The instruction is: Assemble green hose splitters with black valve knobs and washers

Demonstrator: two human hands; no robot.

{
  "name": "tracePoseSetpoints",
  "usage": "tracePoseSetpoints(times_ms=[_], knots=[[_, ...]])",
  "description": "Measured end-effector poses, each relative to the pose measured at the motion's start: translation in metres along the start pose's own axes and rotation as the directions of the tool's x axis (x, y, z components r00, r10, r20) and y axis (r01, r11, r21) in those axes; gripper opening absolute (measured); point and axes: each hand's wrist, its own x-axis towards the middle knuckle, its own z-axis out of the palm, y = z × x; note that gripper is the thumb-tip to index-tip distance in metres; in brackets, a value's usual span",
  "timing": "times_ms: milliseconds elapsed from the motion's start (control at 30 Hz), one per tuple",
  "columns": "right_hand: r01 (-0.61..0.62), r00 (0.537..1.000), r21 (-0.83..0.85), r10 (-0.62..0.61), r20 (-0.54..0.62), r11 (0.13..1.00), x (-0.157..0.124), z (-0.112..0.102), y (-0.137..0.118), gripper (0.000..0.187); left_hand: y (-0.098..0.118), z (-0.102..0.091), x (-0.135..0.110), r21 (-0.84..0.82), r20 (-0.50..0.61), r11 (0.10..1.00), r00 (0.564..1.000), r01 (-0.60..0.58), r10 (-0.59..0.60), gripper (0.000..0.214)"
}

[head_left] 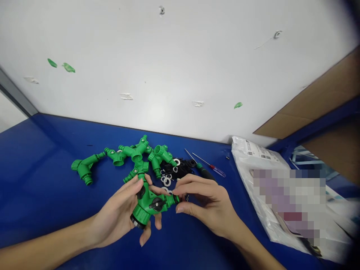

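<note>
My left hand [118, 213] cradles a green plastic hose splitter [150, 204] with a black valve knob [156, 204] on top and a ribbed black collar at its lower end. The fingertips of my right hand [208, 202] pinch the splitter's short outlet at its right end. Just behind my hands, several loose green fittings [136, 153] lie on the blue table [33, 180]. White washers [167, 182] and a heap of black knobs [178, 168] lie close beyond my fingers.
Two screwdrivers lie beyond my right hand, one with a black-and-green handle [205, 172], one with a clear red handle [218, 170]. A white plastic bag [253, 157], partly blurred out, lies at right. Cardboard [312, 108] stands at upper right, before a white wall [168, 63].
</note>
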Motion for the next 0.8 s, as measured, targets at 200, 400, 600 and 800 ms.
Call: tracePoseSetpoints(times_ms=[200,400,600,800], knots=[[0.080,0.993,-0.010,-0.079,0.083,0.997,-0.003,0.001,0.001,0.028,-0.001,-0.006,0.001,-0.088,0.071,0.994,0.995,0.069,-0.063,0.026],[0.247,0.968,-0.092,-0.241,0.070,0.965,-0.006,0.003,0.004,0.033,-0.001,-0.007,0.002,-0.159,0.091,0.979,0.989,0.126,-0.113,0.029],[0.379,0.925,-0.079,-0.374,0.070,0.922,-0.012,0.018,-0.006,0.031,0.000,-0.011,0.000,-0.168,0.169,0.906,0.917,0.389,-0.362,0.043],[0.350,0.915,0.118,-0.366,0.170,0.929,-0.016,0.022,-0.015,0.026,-0.007,-0.019,-0.001,-0.238,0.024,0.858,0.886,0.455,-0.463,0.046]])
